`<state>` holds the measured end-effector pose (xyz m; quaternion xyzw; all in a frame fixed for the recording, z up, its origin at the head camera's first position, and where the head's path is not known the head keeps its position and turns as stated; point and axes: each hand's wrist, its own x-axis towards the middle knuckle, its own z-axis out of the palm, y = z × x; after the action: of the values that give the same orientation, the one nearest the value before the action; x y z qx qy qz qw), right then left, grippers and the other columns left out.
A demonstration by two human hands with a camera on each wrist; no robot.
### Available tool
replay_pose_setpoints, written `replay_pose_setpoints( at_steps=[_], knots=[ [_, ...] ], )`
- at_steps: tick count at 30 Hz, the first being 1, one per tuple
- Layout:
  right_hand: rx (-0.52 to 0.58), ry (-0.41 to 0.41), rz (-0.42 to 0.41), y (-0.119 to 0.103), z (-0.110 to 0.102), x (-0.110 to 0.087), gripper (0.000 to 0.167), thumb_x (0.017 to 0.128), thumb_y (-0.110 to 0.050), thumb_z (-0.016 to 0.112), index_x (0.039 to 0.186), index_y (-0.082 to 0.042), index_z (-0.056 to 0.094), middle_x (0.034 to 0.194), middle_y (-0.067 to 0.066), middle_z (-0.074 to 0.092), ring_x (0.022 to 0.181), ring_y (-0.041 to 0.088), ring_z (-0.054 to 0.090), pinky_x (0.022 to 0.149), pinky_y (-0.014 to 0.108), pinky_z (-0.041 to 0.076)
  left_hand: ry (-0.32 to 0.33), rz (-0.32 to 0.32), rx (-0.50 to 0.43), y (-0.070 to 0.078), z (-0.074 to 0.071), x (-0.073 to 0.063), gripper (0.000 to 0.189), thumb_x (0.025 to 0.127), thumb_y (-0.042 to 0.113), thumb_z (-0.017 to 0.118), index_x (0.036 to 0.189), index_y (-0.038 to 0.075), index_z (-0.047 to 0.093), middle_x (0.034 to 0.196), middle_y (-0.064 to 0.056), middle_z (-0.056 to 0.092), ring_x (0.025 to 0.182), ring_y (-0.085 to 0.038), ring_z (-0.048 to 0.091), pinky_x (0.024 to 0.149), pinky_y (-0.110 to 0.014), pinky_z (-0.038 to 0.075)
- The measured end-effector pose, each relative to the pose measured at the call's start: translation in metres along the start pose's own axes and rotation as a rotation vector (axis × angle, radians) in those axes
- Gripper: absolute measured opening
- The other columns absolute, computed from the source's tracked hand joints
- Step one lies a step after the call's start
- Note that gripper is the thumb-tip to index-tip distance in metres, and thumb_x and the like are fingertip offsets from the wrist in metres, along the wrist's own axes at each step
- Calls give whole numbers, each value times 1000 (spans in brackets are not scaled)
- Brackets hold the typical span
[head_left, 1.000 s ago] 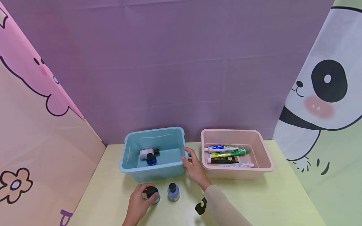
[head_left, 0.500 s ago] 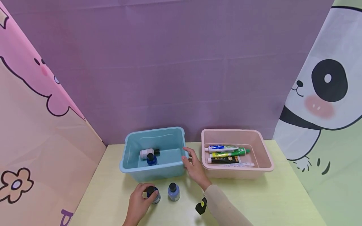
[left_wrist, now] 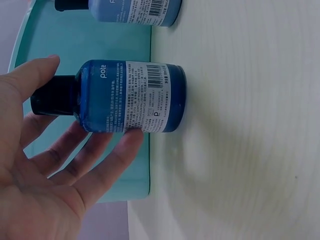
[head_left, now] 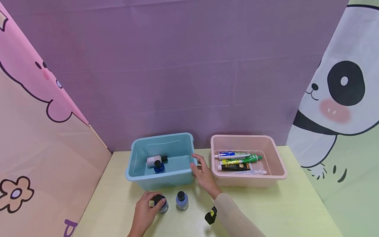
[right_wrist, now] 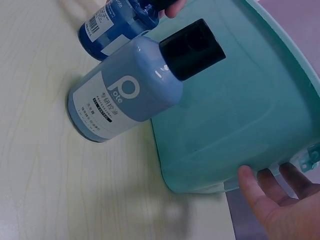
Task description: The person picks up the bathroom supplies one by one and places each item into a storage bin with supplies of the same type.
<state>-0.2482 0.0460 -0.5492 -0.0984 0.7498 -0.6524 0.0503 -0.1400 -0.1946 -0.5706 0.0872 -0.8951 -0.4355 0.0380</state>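
Note:
My left hand (head_left: 144,210) holds a dark blue bottle (left_wrist: 110,95) that stands upright on the table. In the left wrist view the thumb lies by its black cap and the fingers curve along the bottle's side. My right hand (head_left: 206,179) grips the right end of a light blue bin (head_left: 168,182), fingertips at its wall and rim in the right wrist view. Between the hands stands a paler blue bottle (right_wrist: 127,90) with a black cap. Inside the bin, a pale pinkish bottle (head_left: 153,161) lies on its side near a blue bottle (head_left: 159,168).
A pink bin (head_left: 276,164) to the right holds several tubes (head_left: 239,160). A black object with a yellow mark (head_left: 211,217) is by the right sleeve. Behind the bins hangs a purple cloth (head_left: 189,72); the pale table (head_left: 296,204) extends in front.

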Motion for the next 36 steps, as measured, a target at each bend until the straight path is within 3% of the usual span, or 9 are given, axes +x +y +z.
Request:
replay_pose_setpoints(
  at_steps=[7,15,22,29,36],
  knots=[
    [2,-4,3,3,-1,0,47,107,-40,51,152,-31,41,152,26,44,124,35,58,99,59,54,-1,29,-6,1,-2,-1,25,90,21,80,112,9,76,111,-8,67,103,-23,67,75,-35,63],
    [1,-7,-7,4,-2,1,45,107,-41,52,151,-35,42,152,26,44,124,35,58,98,58,55,-25,19,-12,0,-3,-1,27,90,21,79,114,9,76,113,-8,67,107,-26,67,79,-38,63],
    [8,-9,-3,6,-2,1,44,107,-40,52,149,-38,42,153,25,44,127,37,57,98,58,55,-4,35,-15,-1,-5,-1,26,89,19,80,113,9,76,110,-8,67,106,-25,68,76,-34,63],
    [15,-9,-2,7,-1,2,45,107,-39,53,150,-37,42,153,25,43,127,38,56,100,60,53,-6,35,0,6,-12,0,27,90,21,79,114,9,76,114,-9,67,108,-26,67,78,-35,63],
    [14,-14,3,4,-1,2,46,107,-40,52,151,-36,42,154,24,42,127,37,56,100,60,53,-11,85,2,14,-17,0,24,89,21,79,111,11,76,113,-6,67,107,-23,67,76,-31,62]
  ],
)
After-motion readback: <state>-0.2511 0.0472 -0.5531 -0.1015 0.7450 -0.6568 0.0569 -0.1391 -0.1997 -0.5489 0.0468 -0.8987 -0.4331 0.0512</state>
